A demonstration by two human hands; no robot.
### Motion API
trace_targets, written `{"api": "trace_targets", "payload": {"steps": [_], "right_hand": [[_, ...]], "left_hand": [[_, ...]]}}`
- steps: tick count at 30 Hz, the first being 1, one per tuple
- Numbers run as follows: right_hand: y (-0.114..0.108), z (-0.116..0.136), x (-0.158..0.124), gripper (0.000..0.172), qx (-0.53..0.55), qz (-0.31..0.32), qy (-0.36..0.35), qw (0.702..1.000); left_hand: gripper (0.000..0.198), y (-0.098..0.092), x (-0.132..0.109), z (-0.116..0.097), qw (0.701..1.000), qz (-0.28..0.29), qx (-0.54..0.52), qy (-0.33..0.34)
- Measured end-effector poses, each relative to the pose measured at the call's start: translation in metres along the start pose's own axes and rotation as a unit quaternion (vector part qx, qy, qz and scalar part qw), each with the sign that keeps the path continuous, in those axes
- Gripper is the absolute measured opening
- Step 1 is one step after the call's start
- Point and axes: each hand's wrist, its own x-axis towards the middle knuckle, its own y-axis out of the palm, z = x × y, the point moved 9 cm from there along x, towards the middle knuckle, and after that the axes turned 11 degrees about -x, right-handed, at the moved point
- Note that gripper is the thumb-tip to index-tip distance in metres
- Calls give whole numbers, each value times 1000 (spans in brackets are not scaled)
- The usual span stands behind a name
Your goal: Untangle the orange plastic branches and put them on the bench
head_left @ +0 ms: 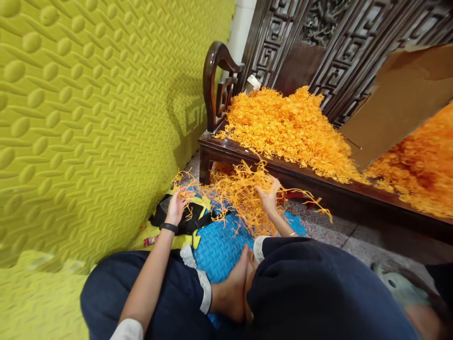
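Observation:
A loose tangle of thin orange strands [235,191] spreads between my two hands, over a blue foam mat [221,250]. My right hand [269,192] is closed around part of this tangle, and some long strands stick out past it to the right. At the left end, my left hand [178,204] has its fingers drawn together on a few strands. Fine detail at those fingertips is hard to make out. Behind the tangle, a big heap of small curly orange pieces [286,125] covers the seat of a dark wooden bench [244,153].
Yellow foam matting [88,132] lines the left side. A brown cardboard sheet [392,99] leans on the bench between the heap and more orange pieces [424,160]. Near my left hand lies a black strapped item [187,222]. A pale green shoe [401,285] is at lower right.

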Motion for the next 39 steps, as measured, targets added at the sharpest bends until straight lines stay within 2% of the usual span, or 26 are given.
{"api": "trace_targets", "payload": {"steps": [4, 6, 8, 10, 13, 17, 21, 24, 26, 27, 28, 29, 31, 33, 34, 36, 39], "right_hand": [[30, 8, -17, 65, -79, 188, -6, 979], [28, 14, -18, 56, -86, 249, -20, 965], [18, 20, -15, 40, -100, 299, -33, 949], [3, 26, -11, 28, -123, 318, -39, 939], [-15, 36, -8, 30, -185, 293, -42, 937], [-24, 43, -10, 38, -293, 227, -36, 928], [-41, 49, 2, 30, -353, 164, -24, 921], [-61, 63, 13, 36, -369, 67, -35, 926], [-65, 81, 9, 40, -363, -9, -90, 928], [-58, 90, 2, 41, -350, -22, -134, 927], [-44, 96, -8, 41, -332, -3, -189, 924], [-22, 100, -22, 40, -311, 54, -247, 916], [27, 98, -61, 36, -269, 210, -343, 875], [62, 87, -98, 31, -249, 323, -382, 829], [72, 81, -108, 29, -249, 345, -382, 821], [77, 75, -112, 28, -248, 342, -371, 827], [64, 81, -90, 27, -224, 324, -363, 845]], "left_hand": [[22, -1, 0, 1, 1000, -3, -4, -3], [22, -2, 1, 2, 1000, -4, -7, -5], [22, -2, 1, 3, 1000, -5, -11, -6], [22, -2, 1, 4, 1000, -6, -15, -7], [22, -2, 2, 3, 1000, -5, -22, -6], [24, -8, 6, -10, 999, -7, -40, 13], [27, -21, 9, -30, 997, -24, -57, 39], [27, -26, 9, -35, 996, -34, -62, 46], [27, -26, 9, -32, 997, -31, -63, 44], [27, -25, 9, -30, 997, -28, -62, 42], [27, -23, 10, -28, 997, -25, -61, 39], [27, -22, 10, -27, 997, -21, -59, 36], [28, -20, 10, -26, 998, -16, -56, 34], [28, -19, 9, -28, 998, -14, -56, 36], [28, -19, 9, -29, 998, -13, -57, 38], [28, -16, 8, -31, 998, -7, -58, 37], [27, -7, 5, -30, 998, 18, -58, 27]]}}
